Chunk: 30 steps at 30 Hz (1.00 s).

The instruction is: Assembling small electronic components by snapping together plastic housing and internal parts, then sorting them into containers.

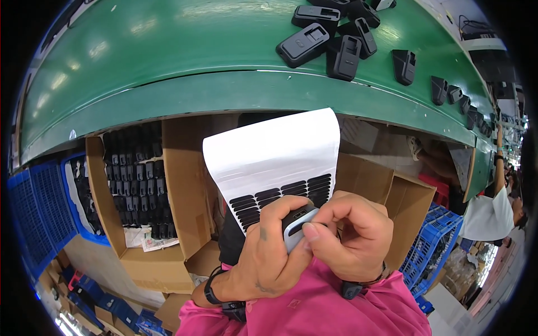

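Note:
Wrapped in my left hand (263, 252) is a small black housing with a pale grey-blue face (292, 238), tilted toward me. An opening shows at its far end. The thumb and forefinger of my right hand (358, 238) are pinched together at the housing's right edge; whatever is between them is too small or hidden. Below and beyond both hands, a white sheet (272, 148) rests across my lap, its far end curling up near the bench edge. Rows of black rounded-strip stickers (268, 196) cover its near part, partly behind my fingers.
A green bench (185, 50) runs across the far side, with black cradle-like housings (305, 45) on its right. An open carton (188, 185) packed with black parts (137, 185) stands at left. Another carton (364, 176) and a blue crate (431, 241) are at right. A person (487, 215) is farther right.

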Tool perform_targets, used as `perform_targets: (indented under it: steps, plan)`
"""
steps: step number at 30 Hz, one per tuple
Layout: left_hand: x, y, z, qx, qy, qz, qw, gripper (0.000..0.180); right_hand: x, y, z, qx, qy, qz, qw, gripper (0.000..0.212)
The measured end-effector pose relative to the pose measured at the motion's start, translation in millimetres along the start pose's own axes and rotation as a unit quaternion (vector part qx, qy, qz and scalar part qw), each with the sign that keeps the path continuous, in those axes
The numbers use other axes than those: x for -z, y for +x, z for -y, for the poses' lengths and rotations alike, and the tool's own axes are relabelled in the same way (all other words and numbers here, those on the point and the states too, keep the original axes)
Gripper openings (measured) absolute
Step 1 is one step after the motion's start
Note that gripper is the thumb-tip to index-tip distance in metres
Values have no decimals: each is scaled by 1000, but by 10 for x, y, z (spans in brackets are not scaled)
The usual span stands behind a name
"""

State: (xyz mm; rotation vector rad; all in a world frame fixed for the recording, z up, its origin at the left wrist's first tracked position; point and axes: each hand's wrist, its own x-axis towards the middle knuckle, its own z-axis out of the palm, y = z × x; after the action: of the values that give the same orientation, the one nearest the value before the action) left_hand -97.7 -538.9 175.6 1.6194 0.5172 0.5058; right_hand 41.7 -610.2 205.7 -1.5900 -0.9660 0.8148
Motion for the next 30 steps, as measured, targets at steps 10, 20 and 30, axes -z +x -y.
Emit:
perform_targets:
  steps: [10, 20, 30]
  plan:
    - [-103, -162, 212, 44, -71, -157, 984, 46, -76, 51, -32, 51, -61, -22, 997, 10]
    - [-532, 12, 118, 83, -110, -107, 985, 41, -403, -163, -305, 40, -60, -110, 991, 11]
    - [-582, -31, 202, 40, -9, -86, 995, 48, 42, -425, -393, 175, -164, -120, 963, 15]
